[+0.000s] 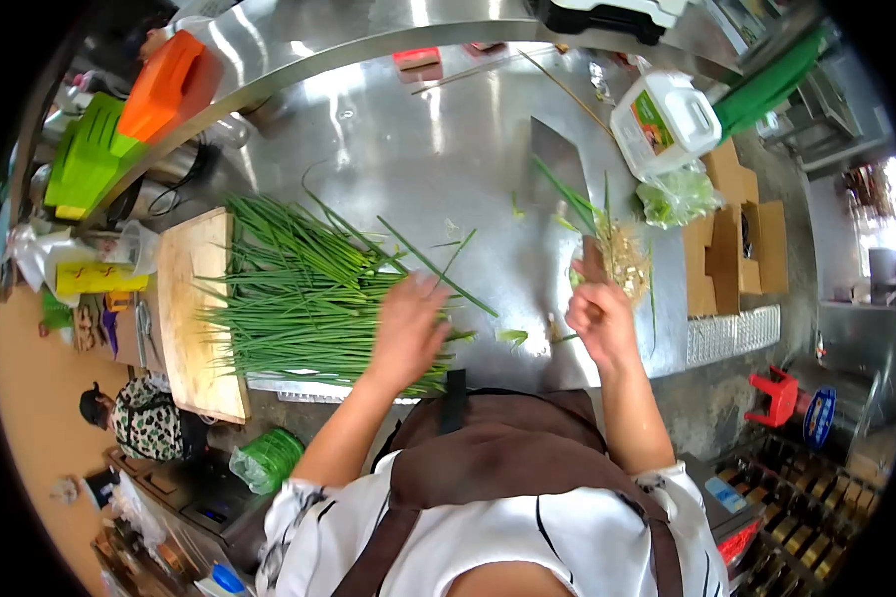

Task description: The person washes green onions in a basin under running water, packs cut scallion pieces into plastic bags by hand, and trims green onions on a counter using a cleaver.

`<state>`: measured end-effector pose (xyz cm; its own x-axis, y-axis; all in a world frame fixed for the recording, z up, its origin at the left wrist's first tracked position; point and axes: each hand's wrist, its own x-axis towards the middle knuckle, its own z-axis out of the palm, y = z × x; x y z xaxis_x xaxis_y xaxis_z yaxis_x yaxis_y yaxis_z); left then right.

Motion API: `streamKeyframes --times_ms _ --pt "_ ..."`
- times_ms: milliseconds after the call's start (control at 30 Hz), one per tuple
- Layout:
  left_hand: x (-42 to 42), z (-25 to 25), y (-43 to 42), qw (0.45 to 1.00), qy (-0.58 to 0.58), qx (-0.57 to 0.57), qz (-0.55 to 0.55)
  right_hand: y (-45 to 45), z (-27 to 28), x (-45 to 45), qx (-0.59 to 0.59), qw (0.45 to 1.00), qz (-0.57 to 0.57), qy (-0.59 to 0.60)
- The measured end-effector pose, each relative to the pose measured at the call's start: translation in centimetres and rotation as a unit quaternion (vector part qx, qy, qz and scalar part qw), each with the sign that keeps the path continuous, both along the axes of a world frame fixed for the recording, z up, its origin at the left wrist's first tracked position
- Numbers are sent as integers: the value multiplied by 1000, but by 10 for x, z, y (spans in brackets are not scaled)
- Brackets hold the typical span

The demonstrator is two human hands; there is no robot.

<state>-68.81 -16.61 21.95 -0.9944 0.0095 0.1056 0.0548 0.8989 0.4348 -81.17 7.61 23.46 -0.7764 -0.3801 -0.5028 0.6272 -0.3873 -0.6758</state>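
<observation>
A large pile of long green chives (289, 289) lies across the steel table, its leaf tips over a wooden cutting board (194, 308). My left hand (408, 328) rests on the right end of the pile, fingers extended and a little blurred. In my right fist (604, 316) is the brown handle of a kitchen knife (557, 164), its broad blade pointing away from me. Just beside the knife sits a small heap of pale root trimmings (629, 261) with some green stalks. Loose stalks and green scraps (512, 336) lie between my hands.
Beyond the knife stand a white jug (662, 119) and a bag of greens (679, 197). A cardboard box (731, 239) is at the right. A raised steel shelf (368, 25) crosses the back. Further off at the lower left is another person (144, 418).
</observation>
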Motion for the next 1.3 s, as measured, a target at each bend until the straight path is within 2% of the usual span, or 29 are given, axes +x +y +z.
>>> streamKeyframes --times_ms 67,100,133,167,200,267,333,433,467,500,533,600,667,733,767,800,833,867,900,933,1000,1067,1100,1167,1200,1267,1300 --pt "-26 -29 20 998 -36 -42 -39 21 13 4 -192 974 -8 -117" --pt "-36 -45 20 998 -34 -50 -21 30 13 6 -261 955 6 -141" --pt "-44 -61 17 993 -22 -94 -66 37 12 9 -329 929 18 -168" --pt "-52 -66 14 984 -11 -138 -113 42 6 13 -357 917 47 -174" --pt "-58 -65 11 984 -12 -145 -100 45 0 16 -383 903 74 -179" --pt "-68 -62 10 976 -90 -157 -119 45 -4 16 -386 899 116 -173" --pt "-69 -69 8 978 -81 -151 -122 37 4 14 -263 947 174 -68" --pt "-64 -74 2 981 -44 -147 -118 33 9 0 -159 965 204 -49" --pt "-60 -73 -1 988 -7 -93 -124 30 11 -4 -102 971 212 -35" --pt "-56 -72 -4 990 30 -38 -129 26 12 -7 -92 971 221 -10" --pt "-52 -72 -8 991 31 -39 -120 22 12 -10 -92 969 230 -9" --pt "-48 -69 -15 982 -11 -103 -161 16 12 -16 -71 970 232 19" --pt "-50 -70 -17 983 -33 -102 -152 17 3 -26 -110 965 240 13" --pt "-54 -75 -14 984 -17 -79 -161 19 -8 -33 -192 942 238 -138" --pt "-55 -73 -13 984 -15 -75 -162 8 3 -35 -61 956 278 -71" --pt "-56 -64 -14 991 -5 -59 -116 4 4 -39 -57 957 277 -69" --pt "-53 -55 -13 997 2 -40 -71 3 5 -40 16 951 306 24" --pt "-45 -43 -14 997 -1 -34 -76 5 6 -39 89 933 331 112" --pt "-35 -28 -18 997 -38 -64 -23 6 9 -37 146 918 338 149" --pt "-27 -16 -24 992 -74 -96 28 5 9 -33 150 920 332 145" --pt "-11 -1 -34 984 -94 -138 61 3 8 -21 147 934 275 172" --pt "-6 23 -43 965 -191 -147 104 2 15 -19 158 935 279 149" --pt "-4 35 -46 966 -188 -149 93 2 15 -18 149 937 284 139" --pt "-4 61 -48 984 -19 -80 156 2 14 -13 135 939 284 136" --pt "-6 80 -45 985 -15 -82 151 4 12 -9 135 941 278 139" --pt "-8 115 -40 968 111 -79 209 6 10 -2 141 942 276 125" --pt "-6 121 -43 968 122 -94 198 7 11 2 130 946 271 121"
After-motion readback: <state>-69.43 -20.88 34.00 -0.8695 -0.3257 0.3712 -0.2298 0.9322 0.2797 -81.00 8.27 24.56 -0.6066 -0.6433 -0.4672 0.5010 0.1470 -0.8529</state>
